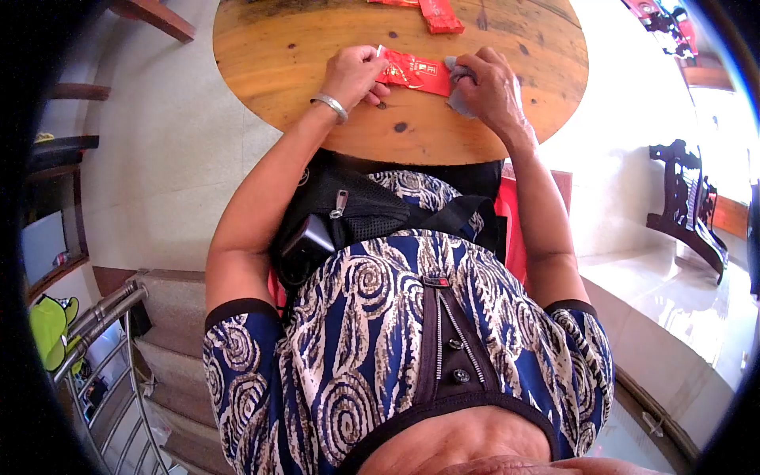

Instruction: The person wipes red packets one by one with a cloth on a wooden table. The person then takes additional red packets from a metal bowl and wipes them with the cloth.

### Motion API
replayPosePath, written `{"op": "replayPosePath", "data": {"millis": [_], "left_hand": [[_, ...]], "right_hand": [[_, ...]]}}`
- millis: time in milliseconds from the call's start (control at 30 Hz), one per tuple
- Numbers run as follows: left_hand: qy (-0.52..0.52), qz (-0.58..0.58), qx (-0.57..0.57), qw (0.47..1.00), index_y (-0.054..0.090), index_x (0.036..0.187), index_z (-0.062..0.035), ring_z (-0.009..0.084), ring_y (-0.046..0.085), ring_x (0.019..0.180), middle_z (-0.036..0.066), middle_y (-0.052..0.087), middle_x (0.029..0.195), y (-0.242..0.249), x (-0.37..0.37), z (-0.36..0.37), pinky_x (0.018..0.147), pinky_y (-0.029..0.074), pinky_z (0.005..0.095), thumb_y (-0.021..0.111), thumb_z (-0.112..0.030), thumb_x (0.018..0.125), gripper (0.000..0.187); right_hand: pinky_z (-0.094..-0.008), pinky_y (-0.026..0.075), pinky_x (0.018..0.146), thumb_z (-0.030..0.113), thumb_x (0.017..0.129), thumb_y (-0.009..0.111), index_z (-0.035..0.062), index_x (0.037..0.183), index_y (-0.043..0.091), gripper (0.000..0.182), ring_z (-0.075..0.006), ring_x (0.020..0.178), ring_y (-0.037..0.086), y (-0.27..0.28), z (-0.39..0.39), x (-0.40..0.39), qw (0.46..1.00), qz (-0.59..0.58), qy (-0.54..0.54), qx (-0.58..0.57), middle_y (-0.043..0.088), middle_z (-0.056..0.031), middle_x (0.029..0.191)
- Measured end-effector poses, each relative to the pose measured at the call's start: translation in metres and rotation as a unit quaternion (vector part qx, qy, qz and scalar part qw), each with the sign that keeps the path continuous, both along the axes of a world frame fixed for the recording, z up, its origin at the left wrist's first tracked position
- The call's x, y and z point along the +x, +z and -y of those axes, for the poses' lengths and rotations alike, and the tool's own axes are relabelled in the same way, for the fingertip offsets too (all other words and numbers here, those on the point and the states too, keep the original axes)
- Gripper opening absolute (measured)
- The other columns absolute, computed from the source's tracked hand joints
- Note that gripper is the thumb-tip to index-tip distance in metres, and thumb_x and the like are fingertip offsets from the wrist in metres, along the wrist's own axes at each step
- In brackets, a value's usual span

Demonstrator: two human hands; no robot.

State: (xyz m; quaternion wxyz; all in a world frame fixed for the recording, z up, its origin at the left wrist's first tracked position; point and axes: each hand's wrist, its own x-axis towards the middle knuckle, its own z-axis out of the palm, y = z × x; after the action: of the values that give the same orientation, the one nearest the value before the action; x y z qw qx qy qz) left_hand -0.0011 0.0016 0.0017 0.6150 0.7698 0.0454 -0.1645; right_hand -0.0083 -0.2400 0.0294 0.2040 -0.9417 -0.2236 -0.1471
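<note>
We looked down over a person's patterned blue top and black waist bag [356, 218] to a round wooden table [317, 47] just beyond. The left hand [352, 75], with a silver bangle [331, 105] on its wrist, pinched the left end of a red packet [412, 74] that lay flat near the table's near edge. The right hand [492, 89] was closed around a grey cloth [459, 96] and pressed it against the packet's right end. We judged that this work went best with the left fingers pinning the packet firmly so it could not slide, and the cloth drawn in short, light strokes away from the pinned end, so the thin paper would not crease or tear. A second red packet [440, 17] lay further off, at the far side of the table. The tabletop was worn, knotted and golden. Around it we saw a pale, glossy tiled floor [158, 158], a dark carved chair [689, 210] to the right, dark shelves [63, 142] to the left, and a metal stair rail [103, 317] at the near left.
</note>
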Motion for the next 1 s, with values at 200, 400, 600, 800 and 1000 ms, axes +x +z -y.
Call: {"op": "replayPosePath", "data": {"millis": [200, 400, 600, 800, 1000], "left_hand": [[0.032, -0.031, -0.151, 0.988, 0.061, 0.102, -0.0025, 0.0166, 0.068, 0.065, 0.008, 0.065, 0.087, -0.002, -0.002, -0.001, 0.050, 0.057, 0.0253, 0.056, -0.016, 0.092, 0.017], [0.016, -0.041, -0.134, 0.990, 0.060, 0.103, -0.0019, 0.0170, 0.069, 0.070, 0.008, 0.066, 0.089, 0.002, -0.003, 0.008, 0.052, 0.058, 0.0257, 0.056, -0.012, 0.092, 0.016], [0.033, -0.055, -0.134, 0.989, 0.060, 0.100, -0.0018, 0.0166, 0.069, 0.071, 0.009, 0.067, 0.089, 0.000, -0.003, 0.010, 0.052, 0.057, 0.0255, 0.058, -0.011, 0.092, 0.013], [0.032, -0.057, -0.142, 0.988, 0.059, 0.096, -0.0026, 0.0164, 0.069, 0.070, 0.011, 0.067, 0.088, -0.002, 0.000, 0.007, 0.049, 0.056, 0.0241, 0.059, -0.011, 0.091, 0.010], [0.024, -0.058, -0.129, 0.990, 0.058, 0.094, -0.0031, 0.0163, 0.070, 0.069, 0.010, 0.067, 0.084, -0.002, 0.000, 0.005, 0.049, 0.056, 0.0233, 0.059, -0.012, 0.091, 0.009]], "right_hand": [[-0.0409, 0.049, 0.079, 0.006, 0.073, 0.062, 0.0076, 0.097, 0.067, 0.025, -0.0320, 0.091, 0.058, 0.013, -0.018, -0.003, 0.984, 0.084, -0.035, 0.154, 0.059, -0.0129, 0.091], [-0.0402, 0.050, 0.076, 0.002, 0.073, 0.063, 0.0095, 0.103, 0.063, 0.030, -0.0325, 0.090, 0.056, -0.011, -0.057, -0.007, 0.980, 0.093, 0.123, 0.126, 0.056, -0.0130, 0.094], [-0.0413, 0.049, 0.077, 0.006, 0.075, 0.061, 0.0081, 0.105, 0.062, 0.030, -0.0321, 0.090, 0.054, -0.016, -0.061, -0.010, 0.993, 0.065, 0.084, 0.051, 0.055, -0.0114, 0.094], [-0.0418, 0.050, 0.078, 0.006, 0.073, 0.063, 0.0130, 0.105, 0.064, 0.032, -0.0316, 0.092, 0.055, -0.023, -0.037, -0.004, 0.996, 0.050, 0.062, 0.036, 0.055, -0.0105, 0.094], [-0.0408, 0.050, 0.078, 0.013, 0.072, 0.064, 0.0115, 0.098, 0.067, 0.026, -0.0307, 0.092, 0.057, -0.017, -0.020, 0.000, 1.000, 0.015, -0.017, -0.018, 0.056, -0.0113, 0.092]]}}
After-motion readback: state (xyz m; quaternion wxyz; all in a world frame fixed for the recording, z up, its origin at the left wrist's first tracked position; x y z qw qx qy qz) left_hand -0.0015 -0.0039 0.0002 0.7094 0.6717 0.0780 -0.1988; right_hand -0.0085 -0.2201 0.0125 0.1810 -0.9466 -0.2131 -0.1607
